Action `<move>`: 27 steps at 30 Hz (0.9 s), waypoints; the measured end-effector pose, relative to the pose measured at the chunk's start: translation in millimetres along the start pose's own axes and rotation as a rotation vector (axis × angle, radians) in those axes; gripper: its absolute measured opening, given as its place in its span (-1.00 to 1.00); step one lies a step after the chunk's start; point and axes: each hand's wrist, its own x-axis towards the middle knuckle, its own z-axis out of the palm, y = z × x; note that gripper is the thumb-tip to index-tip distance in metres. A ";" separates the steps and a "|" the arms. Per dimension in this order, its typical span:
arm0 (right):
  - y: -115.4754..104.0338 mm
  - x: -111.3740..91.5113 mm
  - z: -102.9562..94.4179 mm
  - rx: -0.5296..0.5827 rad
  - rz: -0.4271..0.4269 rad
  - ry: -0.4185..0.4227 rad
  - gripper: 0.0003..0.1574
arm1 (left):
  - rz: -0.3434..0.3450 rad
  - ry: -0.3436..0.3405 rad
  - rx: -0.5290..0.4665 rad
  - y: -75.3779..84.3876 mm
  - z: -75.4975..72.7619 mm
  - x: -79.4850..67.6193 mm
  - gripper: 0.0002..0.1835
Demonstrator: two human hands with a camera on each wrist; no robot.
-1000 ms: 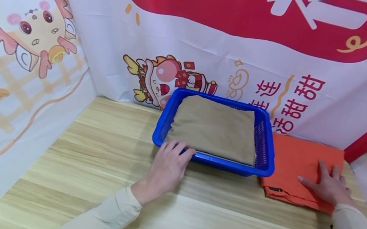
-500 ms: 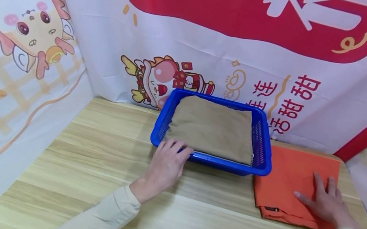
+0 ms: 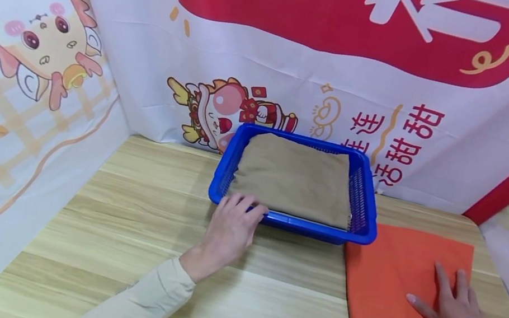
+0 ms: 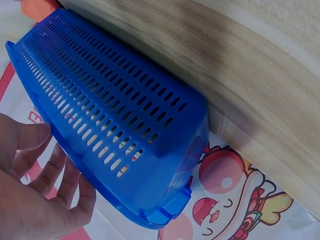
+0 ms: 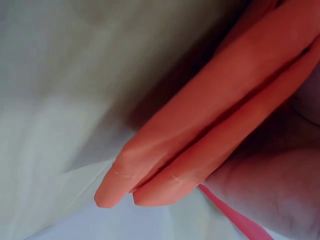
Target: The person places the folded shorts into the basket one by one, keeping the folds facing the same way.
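Note:
My left hand (image 3: 230, 231) grips the near rim of a blue plastic basket (image 3: 311, 227) toward its left corner. In the left wrist view, thumb and fingers of that hand (image 4: 47, 195) close over the rim, above the slotted wall. A folded tan cloth (image 3: 294, 177) lies inside the basket. To the right, a folded orange garment (image 3: 393, 286) rests on the table, a small dark detail at its near edge. My right hand (image 3: 457, 314) presses on it with spread, straight fingers. The right wrist view shows the garment's stacked fold edges (image 5: 215, 110) beside the hand.
The wood-grain table (image 3: 128, 239) extends in front of the basket and to its left. Behind stands a printed white and red cloth backdrop (image 3: 272, 60), close to the basket's far side. Another printed panel (image 3: 10, 150) borders the left.
The orange garment has slid toward me along the table under my right hand, from beside the basket to nearer the front. My left hand and the basket stay in place.

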 end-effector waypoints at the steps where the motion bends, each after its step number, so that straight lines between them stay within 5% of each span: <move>1: 0.2 -1.8 1.8 -0.004 0.002 0.002 0.44 | -0.002 -0.001 -0.002 0.0 -0.1 0.0 -0.87; 18: -2.8 -17.9 12.8 -0.024 -0.007 0.063 0.42 | -0.024 -0.034 -0.018 0.6 -3.8 1.1 -0.85; 27: -4.5 -13.2 -1.6 -0.057 0.031 0.117 0.41 | -0.011 -0.034 0.000 2.0 -4.7 2.4 -0.86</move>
